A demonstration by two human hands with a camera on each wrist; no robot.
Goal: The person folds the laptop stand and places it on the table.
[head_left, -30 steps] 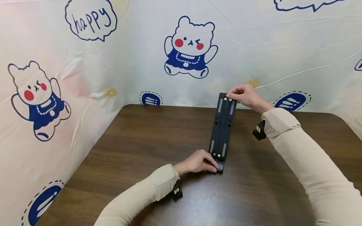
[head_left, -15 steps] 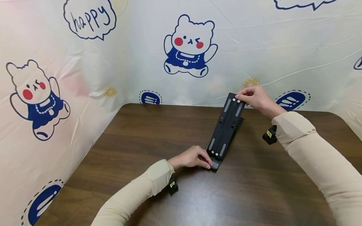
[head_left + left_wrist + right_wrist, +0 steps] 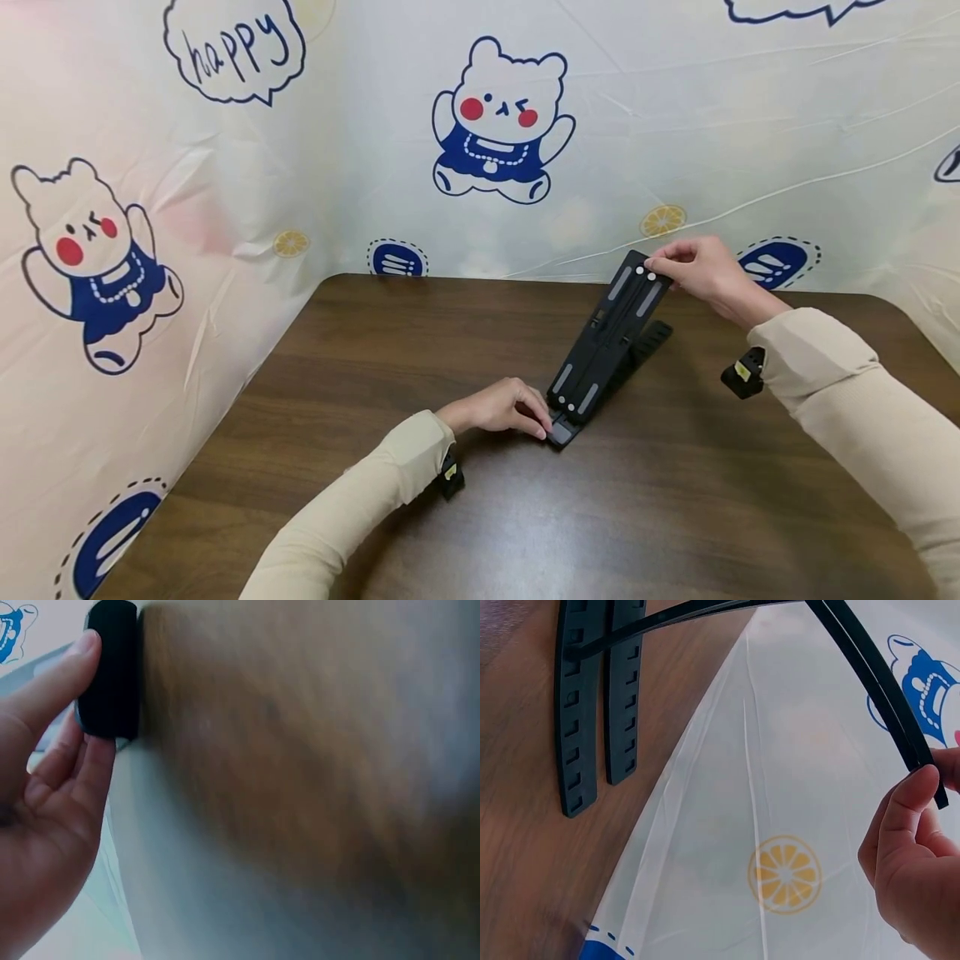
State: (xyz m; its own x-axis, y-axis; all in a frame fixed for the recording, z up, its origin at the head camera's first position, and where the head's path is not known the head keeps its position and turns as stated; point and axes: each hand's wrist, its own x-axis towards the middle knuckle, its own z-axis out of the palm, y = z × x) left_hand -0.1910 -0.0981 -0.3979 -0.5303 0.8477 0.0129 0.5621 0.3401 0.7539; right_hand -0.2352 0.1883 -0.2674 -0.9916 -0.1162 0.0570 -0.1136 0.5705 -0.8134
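A black folding laptop stand [image 3: 609, 333] with grey pads stands tilted on the table, its upper part raised off a notched base [image 3: 577, 742]. In the head view my left hand [image 3: 497, 407] pinches the stand's near end, thumb on one side and fingers on the other. The left wrist view shows that black end [image 3: 112, 682] between thumb and fingers. At the raised far end, my right hand [image 3: 708, 271] pinches the stand's corner. From the right wrist, a thin support leg [image 3: 682, 613] runs between the raised part and a slot in the base.
The brown wooden table [image 3: 360, 367] lies under both hands. A pale printed curtain [image 3: 360, 150] with cartoon bears hangs along its back and left edges. A small black camera sits on each wrist.
My right hand has moved right with the stand's far end, and the raised part has opened away from the base. The near end has shifted slightly left with my left hand.
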